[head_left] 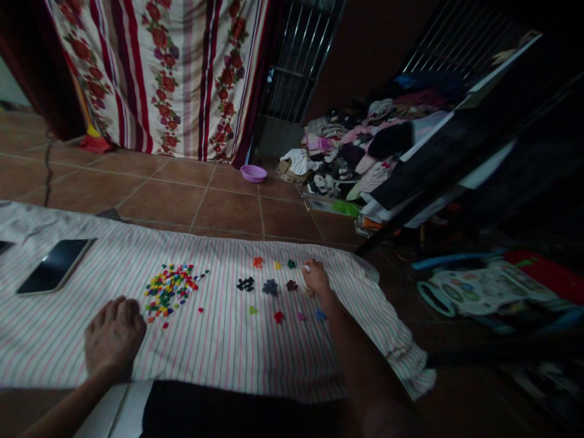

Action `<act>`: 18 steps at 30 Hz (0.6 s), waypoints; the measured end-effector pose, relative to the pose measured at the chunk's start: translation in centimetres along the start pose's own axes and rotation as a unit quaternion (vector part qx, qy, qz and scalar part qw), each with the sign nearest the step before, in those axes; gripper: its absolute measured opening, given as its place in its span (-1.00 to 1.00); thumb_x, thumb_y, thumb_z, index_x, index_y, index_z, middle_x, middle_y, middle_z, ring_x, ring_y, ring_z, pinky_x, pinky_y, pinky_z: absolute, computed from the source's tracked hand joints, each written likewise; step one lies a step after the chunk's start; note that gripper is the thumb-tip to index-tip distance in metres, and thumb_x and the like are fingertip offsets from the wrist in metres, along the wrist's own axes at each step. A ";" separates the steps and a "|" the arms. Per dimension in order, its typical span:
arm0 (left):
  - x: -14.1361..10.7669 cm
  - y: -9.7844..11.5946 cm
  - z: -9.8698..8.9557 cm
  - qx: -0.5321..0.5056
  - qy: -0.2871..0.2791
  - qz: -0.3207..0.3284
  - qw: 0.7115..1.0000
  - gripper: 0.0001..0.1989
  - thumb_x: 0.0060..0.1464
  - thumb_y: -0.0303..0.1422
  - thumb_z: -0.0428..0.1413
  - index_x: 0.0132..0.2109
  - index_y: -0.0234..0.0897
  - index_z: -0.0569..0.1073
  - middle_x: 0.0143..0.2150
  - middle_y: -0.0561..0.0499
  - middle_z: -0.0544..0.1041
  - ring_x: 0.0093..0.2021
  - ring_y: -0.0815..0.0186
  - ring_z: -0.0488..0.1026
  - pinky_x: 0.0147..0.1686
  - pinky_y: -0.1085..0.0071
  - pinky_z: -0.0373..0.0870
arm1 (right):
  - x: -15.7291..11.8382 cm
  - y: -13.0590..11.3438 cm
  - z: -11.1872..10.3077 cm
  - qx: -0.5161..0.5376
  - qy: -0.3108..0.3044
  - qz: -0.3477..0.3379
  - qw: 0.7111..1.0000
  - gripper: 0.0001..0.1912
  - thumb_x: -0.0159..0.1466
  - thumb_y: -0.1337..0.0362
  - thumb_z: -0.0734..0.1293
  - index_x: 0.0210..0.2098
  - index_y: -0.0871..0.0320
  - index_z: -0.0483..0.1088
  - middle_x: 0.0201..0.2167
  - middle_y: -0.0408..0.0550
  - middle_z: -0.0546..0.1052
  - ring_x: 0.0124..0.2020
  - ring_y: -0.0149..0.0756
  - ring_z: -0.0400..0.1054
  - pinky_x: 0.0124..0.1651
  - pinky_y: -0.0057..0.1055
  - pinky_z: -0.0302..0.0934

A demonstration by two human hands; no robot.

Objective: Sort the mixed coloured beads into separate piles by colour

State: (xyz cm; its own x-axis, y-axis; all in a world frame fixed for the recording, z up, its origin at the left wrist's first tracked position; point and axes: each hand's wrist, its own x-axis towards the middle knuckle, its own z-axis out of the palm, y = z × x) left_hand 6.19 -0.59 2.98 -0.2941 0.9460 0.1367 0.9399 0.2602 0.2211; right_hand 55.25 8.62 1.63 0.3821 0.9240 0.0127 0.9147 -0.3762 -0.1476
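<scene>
My right hand (316, 277) reaches over the striped cloth (205, 353), fingers pinched at a small white piece (307, 268). Just below it lies a beige cluster (309, 291). Small same-colour groups stand in rows to its left: orange (258, 262), yellow (277, 266), dark green (291, 264), black (245, 284), grey (270, 287) and brown (291, 285). Nearer me are light green (252, 310), red (278, 317), pink (300, 316) and blue (320, 314) ones. My left hand (114, 334) rests curled beside a mixed pile of coloured pieces (171, 289); its fingertips are hidden.
A phone (55, 266) lies on the cloth at the left. Beyond the cloth's far edge, a purple basin (253, 174) sits on the tiled floor near a floral curtain (164, 79). Heaped clothes (351, 146) and a baby walker (474, 286) are at the right.
</scene>
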 end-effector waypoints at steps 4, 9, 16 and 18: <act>0.0 0.1 -0.1 -0.006 0.011 0.001 1.000 -0.69 0.18 -0.37 -0.10 -0.05 -0.39 0.44 0.16 -0.30 0.40 0.20 -0.06 0.28 0.12 0.03 0.23 | 0.3 0.1 0.0 0.002 -0.004 -0.010 1.000 -0.75 0.31 0.31 0.23 -0.04 0.23 0.39 -0.09 0.11 0.45 -0.07 -0.23 0.36 -0.03 -0.43 0.16; 0.2 -0.2 0.3 0.003 -0.001 0.000 1.000 -0.69 0.19 -0.35 -0.12 -0.06 -0.36 0.44 0.16 -0.27 0.40 0.21 -0.06 0.28 0.11 0.04 0.24 | 0.6 0.8 0.4 0.018 0.007 -0.034 0.999 -0.82 0.30 0.33 0.24 -0.12 0.18 0.40 -0.13 0.04 0.44 -0.14 -0.30 0.36 -0.09 -0.45 0.14; 0.4 -0.4 0.7 0.015 -0.003 -0.017 1.000 -0.70 0.18 -0.34 -0.12 -0.08 -0.30 0.45 0.18 -0.22 0.41 0.21 -0.01 0.29 0.12 0.07 0.25 | 1.0 1.5 1.0 0.038 0.018 -0.050 0.998 -0.78 0.27 0.32 0.29 -0.08 0.16 0.40 -0.14 0.01 0.46 -0.12 -0.31 0.35 -0.10 -0.48 0.15; 0.4 -0.3 0.6 0.006 0.000 -0.012 1.000 -0.69 0.17 -0.34 -0.11 -0.07 -0.33 0.45 0.17 -0.26 0.41 0.21 -0.04 0.29 0.12 0.04 0.25 | 1.0 1.7 1.1 0.041 0.019 -0.050 0.998 -0.72 0.26 0.31 0.30 -0.03 0.16 0.39 -0.13 0.02 0.46 -0.10 -0.29 0.36 -0.09 -0.47 0.17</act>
State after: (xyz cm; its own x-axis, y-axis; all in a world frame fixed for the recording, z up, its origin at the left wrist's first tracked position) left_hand 5.88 -0.21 2.40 -0.3162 0.9396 0.1311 0.9345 0.2847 0.2135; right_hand 57.01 9.04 0.32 0.2958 0.9528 0.0688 0.9352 -0.2741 -0.2242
